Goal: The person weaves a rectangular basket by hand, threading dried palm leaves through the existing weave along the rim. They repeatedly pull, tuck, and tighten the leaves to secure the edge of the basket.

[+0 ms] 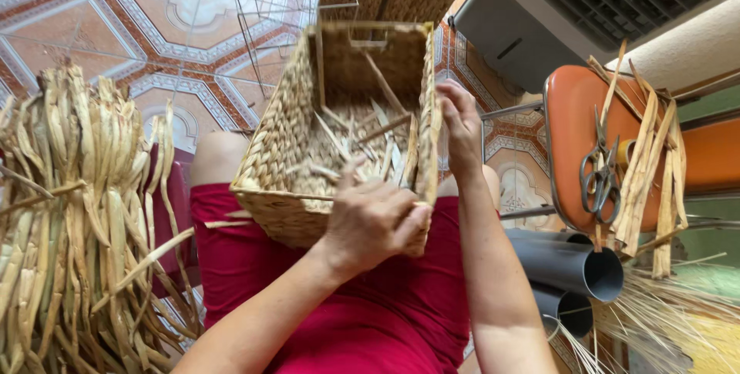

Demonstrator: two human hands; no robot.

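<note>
A big bundle of dried leaves (69, 220) is standing at the left. The woven basket (285, 143) is resting on the person's lap. The left hand (374, 216) is closing around its near rim, while the right hand (460, 123) is pinching the right rim. Scissors (601, 177) are lying on an orange chair (570, 112).

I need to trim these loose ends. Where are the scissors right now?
In the head view, the scissors lie at the right on the orange chair seat, beside a bundle of dried strips and above the grey pipes.
</note>
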